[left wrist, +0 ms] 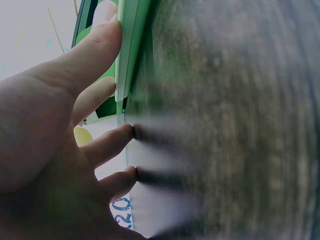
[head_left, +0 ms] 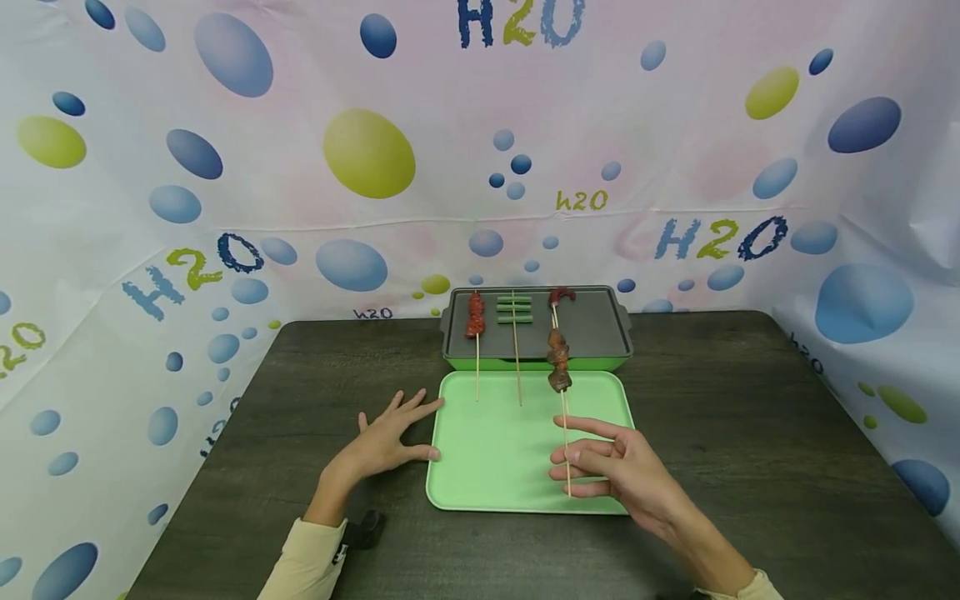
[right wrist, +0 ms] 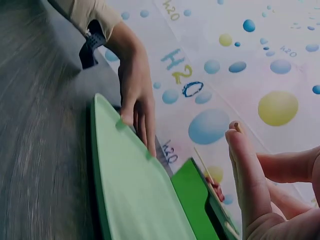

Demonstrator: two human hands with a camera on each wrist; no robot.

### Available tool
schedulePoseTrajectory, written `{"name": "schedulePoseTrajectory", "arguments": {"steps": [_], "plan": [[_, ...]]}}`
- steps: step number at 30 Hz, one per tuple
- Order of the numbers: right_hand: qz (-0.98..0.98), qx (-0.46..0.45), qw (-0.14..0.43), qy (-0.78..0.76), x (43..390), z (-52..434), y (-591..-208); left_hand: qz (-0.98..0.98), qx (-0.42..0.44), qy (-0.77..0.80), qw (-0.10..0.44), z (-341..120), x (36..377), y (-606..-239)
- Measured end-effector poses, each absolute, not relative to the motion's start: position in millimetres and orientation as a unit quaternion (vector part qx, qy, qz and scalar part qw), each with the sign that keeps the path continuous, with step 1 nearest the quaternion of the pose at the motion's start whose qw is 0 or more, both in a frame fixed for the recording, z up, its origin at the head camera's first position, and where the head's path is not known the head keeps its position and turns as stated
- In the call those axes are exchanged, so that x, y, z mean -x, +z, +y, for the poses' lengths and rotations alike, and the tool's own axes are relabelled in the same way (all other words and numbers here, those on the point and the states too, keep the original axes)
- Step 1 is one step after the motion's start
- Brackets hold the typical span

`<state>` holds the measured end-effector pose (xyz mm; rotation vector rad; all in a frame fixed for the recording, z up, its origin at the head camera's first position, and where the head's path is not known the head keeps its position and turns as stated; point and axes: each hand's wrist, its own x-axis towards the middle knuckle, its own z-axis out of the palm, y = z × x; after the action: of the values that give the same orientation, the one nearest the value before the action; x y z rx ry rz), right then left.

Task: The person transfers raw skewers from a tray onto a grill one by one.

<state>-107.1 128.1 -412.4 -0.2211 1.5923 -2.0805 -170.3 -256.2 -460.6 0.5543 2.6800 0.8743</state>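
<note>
My right hand pinches the bare end of a wooden skewer threaded with brown meat-like chunks, held over the light green tray. Its chunks overlap the front edge of the grill pan in the head view. My left hand lies with fingers spread at the tray's left rim; in the left wrist view, the thumb touches that rim. On the pan lie a skewer of red pieces, one of green stalks and one with a curled dark-red piece, partly hidden.
The tray sits on a dark wooden table, right in front of the pan with its green base. Two skewer sticks jut out over the tray's back edge. A white sheet with blue and yellow-green spots hangs behind the table.
</note>
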Motion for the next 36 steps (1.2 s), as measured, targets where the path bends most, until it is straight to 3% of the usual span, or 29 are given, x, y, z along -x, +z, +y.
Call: {"name": "schedulePoseTrajectory", "arguments": {"steps": [20, 36], "plan": [[0.641, 0.057, 0.221, -0.733, 131, 176, -426, 0.926, -0.189, 0.298, 0.136, -256, 171, -463], [0.660, 0.025, 0.190, -0.727, 179, 187, -425, 0.927, -0.188, 0.298, 0.131, -256, 170, -462]]}}
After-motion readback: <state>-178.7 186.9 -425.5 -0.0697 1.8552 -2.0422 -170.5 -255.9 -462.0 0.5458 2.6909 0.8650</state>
